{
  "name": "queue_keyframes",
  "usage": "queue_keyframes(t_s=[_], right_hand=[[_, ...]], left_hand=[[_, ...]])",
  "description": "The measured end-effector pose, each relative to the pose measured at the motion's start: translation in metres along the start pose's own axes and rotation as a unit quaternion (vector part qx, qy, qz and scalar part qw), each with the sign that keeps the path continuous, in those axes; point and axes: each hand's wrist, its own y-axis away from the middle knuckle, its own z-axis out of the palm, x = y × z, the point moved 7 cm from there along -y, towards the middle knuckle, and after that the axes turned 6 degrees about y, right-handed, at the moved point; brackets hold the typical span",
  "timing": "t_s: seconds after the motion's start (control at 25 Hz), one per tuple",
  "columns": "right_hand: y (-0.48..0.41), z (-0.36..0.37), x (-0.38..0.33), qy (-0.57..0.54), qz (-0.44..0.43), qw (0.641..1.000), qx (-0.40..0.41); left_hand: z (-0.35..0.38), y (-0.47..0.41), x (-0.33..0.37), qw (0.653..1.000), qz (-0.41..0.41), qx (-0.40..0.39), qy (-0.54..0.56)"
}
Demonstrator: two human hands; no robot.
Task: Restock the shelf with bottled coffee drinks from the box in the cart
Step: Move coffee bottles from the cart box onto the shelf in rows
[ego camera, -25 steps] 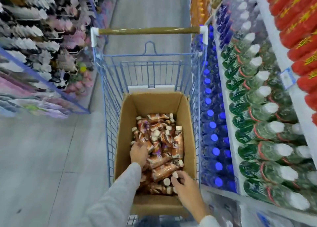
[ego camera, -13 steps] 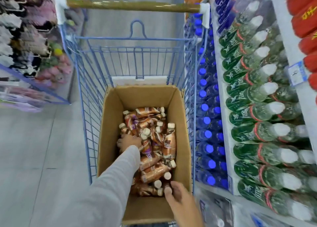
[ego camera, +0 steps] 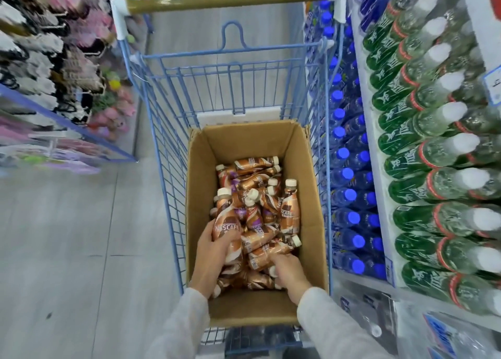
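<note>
An open cardboard box (ego camera: 306, 185) sits in a blue wire cart (ego camera: 162, 147) and holds several brown bottled coffee drinks with cream caps, lying jumbled. My left hand (ego camera: 210, 253) grips one coffee bottle (ego camera: 226, 223) at the box's near left, its cap pointing away from me. Over the pile at the near right, my right hand (ego camera: 288, 273) reaches down with its fingers curled round another coffee bottle (ego camera: 267, 253). Both sleeves are light grey.
Shelves on the right hold green bottles with white caps (ego camera: 433, 152) and, lower down, blue-capped water bottles (ego camera: 349, 196). A rack of hanging goods (ego camera: 54, 68) lines the left side. Grey aisle floor (ego camera: 81, 236) lies left of the cart. The cart handle (ego camera: 227, 2) is at the far end.
My left hand closed on a bottle and raised it slightly from the pile. My right hand moved from the box's near edge into the pile onto a bottle. The view drew closer.
</note>
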Motion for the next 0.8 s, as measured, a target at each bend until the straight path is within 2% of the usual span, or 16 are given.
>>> queue_keyframes(t_s=[0.08, 0.12, 0.32, 0.48, 0.56, 0.64, 0.72, 0.8], right_hand=[[-0.027, 0.015, 0.009, -0.123, 0.08, 0.989, -0.005], [-0.036, 0.02, 0.008, -0.153, 0.093, 0.984, 0.007], [-0.082, 0.04, 0.019, -0.161, 0.123, 0.974, 0.102], [-0.076, 0.048, 0.016, -0.212, 0.076, 0.972, 0.065], [-0.064, 0.035, 0.02, -0.235, 0.039, 0.966, 0.096], [-0.04, 0.023, 0.029, -0.251, 0.039, 0.961, 0.112], [-0.04, 0.013, 0.037, -0.26, -0.031, 0.962, 0.073], [0.02, -0.009, 0.022, -0.266, -0.11, 0.957, 0.021]], left_hand=[[-0.016, 0.029, -0.004, 0.999, -0.015, 0.03, 0.002], [-0.023, 0.041, -0.01, 0.999, -0.025, 0.041, 0.004], [-0.06, 0.068, -0.052, 0.994, -0.063, 0.086, -0.004], [-0.06, 0.079, -0.062, 0.994, -0.065, 0.091, -0.009], [-0.051, 0.083, -0.053, 0.996, -0.038, 0.072, -0.022], [-0.036, 0.089, -0.037, 0.998, -0.005, 0.051, -0.035], [-0.019, 0.094, -0.02, 0.999, 0.027, 0.025, -0.038], [-0.002, 0.101, -0.002, 0.997, 0.067, -0.004, -0.04]])
